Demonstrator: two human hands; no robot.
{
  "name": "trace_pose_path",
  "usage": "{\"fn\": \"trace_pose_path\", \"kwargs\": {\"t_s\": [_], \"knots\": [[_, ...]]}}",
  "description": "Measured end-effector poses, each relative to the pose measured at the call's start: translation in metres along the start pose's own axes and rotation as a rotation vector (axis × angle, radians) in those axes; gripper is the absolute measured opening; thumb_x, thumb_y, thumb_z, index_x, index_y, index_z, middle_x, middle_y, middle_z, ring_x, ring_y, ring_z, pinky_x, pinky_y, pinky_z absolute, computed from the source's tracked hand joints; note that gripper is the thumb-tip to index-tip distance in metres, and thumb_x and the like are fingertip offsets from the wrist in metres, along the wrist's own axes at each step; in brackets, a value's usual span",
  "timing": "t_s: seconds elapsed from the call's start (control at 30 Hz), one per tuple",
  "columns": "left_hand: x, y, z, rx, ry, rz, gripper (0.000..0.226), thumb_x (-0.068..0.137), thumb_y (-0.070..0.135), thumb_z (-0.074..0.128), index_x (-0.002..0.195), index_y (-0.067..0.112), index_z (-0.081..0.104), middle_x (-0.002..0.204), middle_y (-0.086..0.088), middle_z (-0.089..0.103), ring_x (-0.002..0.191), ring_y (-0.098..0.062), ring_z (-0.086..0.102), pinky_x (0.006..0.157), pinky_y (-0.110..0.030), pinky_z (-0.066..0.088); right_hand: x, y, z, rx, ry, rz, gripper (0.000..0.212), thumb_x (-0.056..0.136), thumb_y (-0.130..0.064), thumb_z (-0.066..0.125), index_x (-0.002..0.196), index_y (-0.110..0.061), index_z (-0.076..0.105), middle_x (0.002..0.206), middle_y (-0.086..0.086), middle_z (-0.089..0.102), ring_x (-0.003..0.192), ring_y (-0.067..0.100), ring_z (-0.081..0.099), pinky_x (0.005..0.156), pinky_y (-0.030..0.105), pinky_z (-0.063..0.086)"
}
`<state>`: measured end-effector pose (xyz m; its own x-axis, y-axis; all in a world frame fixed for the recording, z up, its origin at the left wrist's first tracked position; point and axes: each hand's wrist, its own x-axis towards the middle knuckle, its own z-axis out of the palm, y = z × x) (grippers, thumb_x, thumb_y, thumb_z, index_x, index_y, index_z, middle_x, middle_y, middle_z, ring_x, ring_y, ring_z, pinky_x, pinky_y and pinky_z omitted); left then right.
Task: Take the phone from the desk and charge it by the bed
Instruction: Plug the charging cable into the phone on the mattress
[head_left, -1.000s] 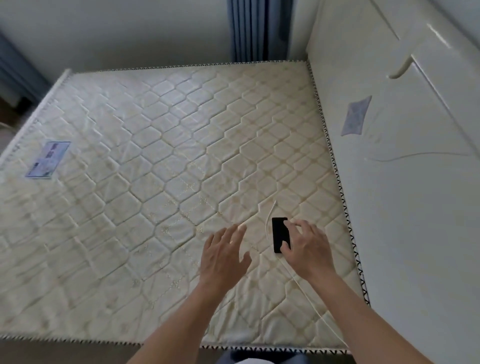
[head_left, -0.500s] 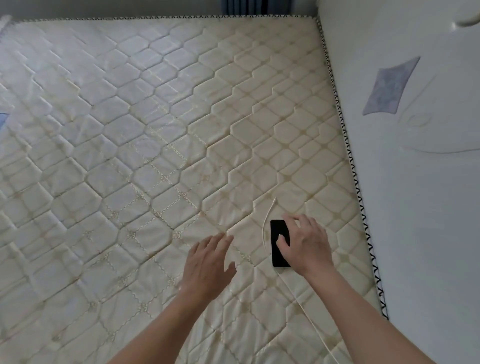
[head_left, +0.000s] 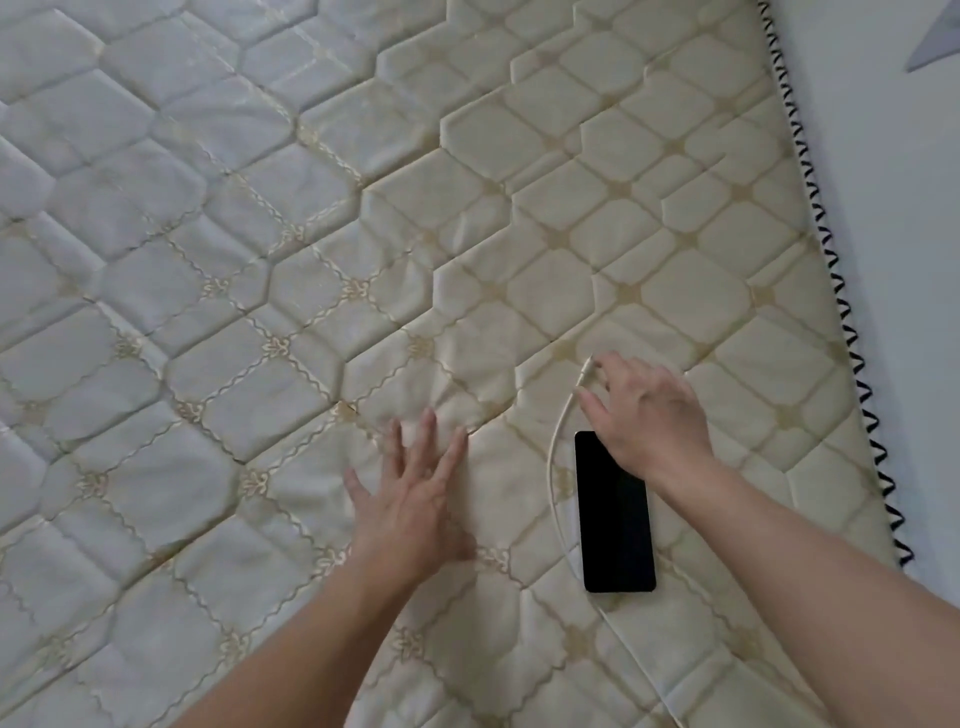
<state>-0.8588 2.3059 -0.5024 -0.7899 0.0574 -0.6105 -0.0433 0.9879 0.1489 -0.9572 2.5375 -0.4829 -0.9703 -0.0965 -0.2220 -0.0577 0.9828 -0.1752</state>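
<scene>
A black phone (head_left: 615, 512) lies flat, screen dark, on the quilted cream mattress (head_left: 311, 234) near its right edge. A thin white charging cable (head_left: 555, 452) curves along the phone's left side, its plug end pointing up by my right fingers. My right hand (head_left: 647, 413) is just beyond the phone's top end, fingers spread, fingertips at the cable's plug end. Whether they pinch the plug is unclear. My left hand (head_left: 413, 491) rests flat on the mattress left of the phone, fingers apart, holding nothing.
The mattress edge with black zigzag trim (head_left: 841, 291) runs down the right side. Beyond it stands a white headboard panel (head_left: 904, 208). The cable trails off toward the lower right of the bed.
My right hand has let go of the phone and moved up past its top end to the cable's plug end. The view has closed in on the bed.
</scene>
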Motion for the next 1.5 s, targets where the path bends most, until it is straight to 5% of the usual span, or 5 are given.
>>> {"fn": "trace_pose_path", "kwargs": {"t_s": [0.37, 1.0, 1.07, 1.27, 1.5], "knots": [[0.009, -0.007, 0.012, -0.067, -0.007, -0.001, 0.132, 0.066, 0.068, 0.075, 0.149, 0.048, -0.026, 0.157, 0.011, -0.042, 0.144, -0.028, -0.039, 0.108, -0.082, 0.003, 0.026, -0.019, 0.03, -0.056, -0.003, 0.219, 0.045, 0.092, -0.055, 0.048, 0.093, -0.015, 0.068, 0.093, 0.009, 0.071, 0.094, 0.033, 0.062, 0.086, 0.043, 0.042], [-0.002, -0.002, 0.007, -0.06, 0.012, 0.013, 0.128, 0.063, 0.075, 0.073, 0.153, 0.049, -0.013, 0.164, 0.008, -0.028, 0.151, -0.03, -0.025, 0.113, -0.075, 0.008, -0.093, -0.046, 0.026, 0.664, 0.082, 0.48, 0.019, 0.097, -0.029, 0.053, 0.082, -0.016, 0.052, 0.076, -0.003, 0.069, 0.071, 0.017, 0.06, 0.063, 0.027, 0.041], [-0.004, 0.001, 0.007, -0.051, 0.041, 0.05, 0.121, 0.066, 0.075, 0.071, 0.153, 0.049, -0.009, 0.167, 0.007, -0.019, 0.153, -0.032, -0.016, 0.116, -0.07, 0.01, -0.122, -0.032, 0.024, 0.912, 0.07, 0.518, 0.018, 0.098, -0.025, 0.055, 0.083, -0.016, 0.051, 0.073, -0.002, 0.074, 0.072, 0.011, 0.067, 0.065, 0.017, 0.046], [-0.01, 0.043, 0.008, 0.031, 0.192, 0.32, 0.08, 0.093, 0.052, 0.055, 0.157, 0.044, 0.007, 0.169, 0.003, 0.005, 0.155, -0.022, 0.005, 0.12, -0.058, 0.013, -0.207, 0.01, 0.003, 1.656, -0.122, 0.673, 0.011, 0.096, -0.013, 0.056, 0.088, -0.006, 0.056, 0.063, 0.014, 0.066, 0.066, 0.027, 0.071, 0.062, 0.03, 0.057], [-0.015, 0.104, 0.03, 0.175, 0.109, 0.568, 0.067, 0.099, 0.058, 0.037, 0.157, 0.044, 0.005, 0.169, -0.001, -0.008, 0.155, -0.022, -0.005, 0.125, -0.048, 0.009, -0.274, 0.035, 0.022, 1.37, -0.265, 0.782, 0.016, 0.095, -0.018, 0.06, 0.084, -0.005, 0.058, 0.059, 0.01, 0.058, 0.045, 0.024, 0.058, 0.043, 0.031, 0.047]]}}
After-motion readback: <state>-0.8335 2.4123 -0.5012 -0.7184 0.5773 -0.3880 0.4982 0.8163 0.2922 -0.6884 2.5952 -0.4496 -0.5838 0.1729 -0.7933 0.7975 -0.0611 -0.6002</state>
